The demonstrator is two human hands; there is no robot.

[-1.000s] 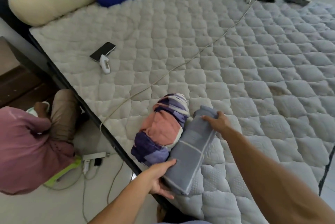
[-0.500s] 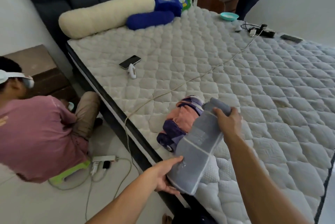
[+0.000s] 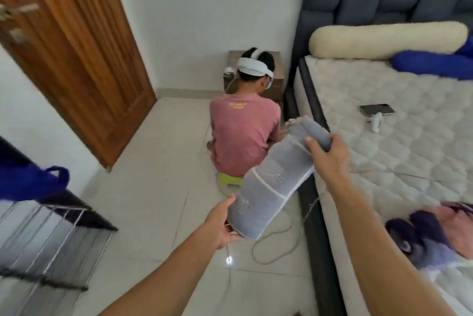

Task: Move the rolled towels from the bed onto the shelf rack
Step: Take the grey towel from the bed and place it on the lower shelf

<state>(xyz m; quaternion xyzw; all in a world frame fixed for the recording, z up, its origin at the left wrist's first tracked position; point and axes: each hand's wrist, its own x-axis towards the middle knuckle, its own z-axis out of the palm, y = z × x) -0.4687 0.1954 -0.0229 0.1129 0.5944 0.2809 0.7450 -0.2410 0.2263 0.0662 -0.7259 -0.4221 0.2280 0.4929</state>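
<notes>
Soft, even daylight; wide-angle bending at the edges (motion blur smears the lower corners).

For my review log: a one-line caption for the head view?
Both hands carry a rolled grey towel off the quilted bed toward the wire shelf rack.

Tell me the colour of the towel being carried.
Grey-blue with thin white stripes, seen in the head view.

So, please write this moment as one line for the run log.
grey towel | held by left hand, right hand | above floor | purple towel on bed
</notes>
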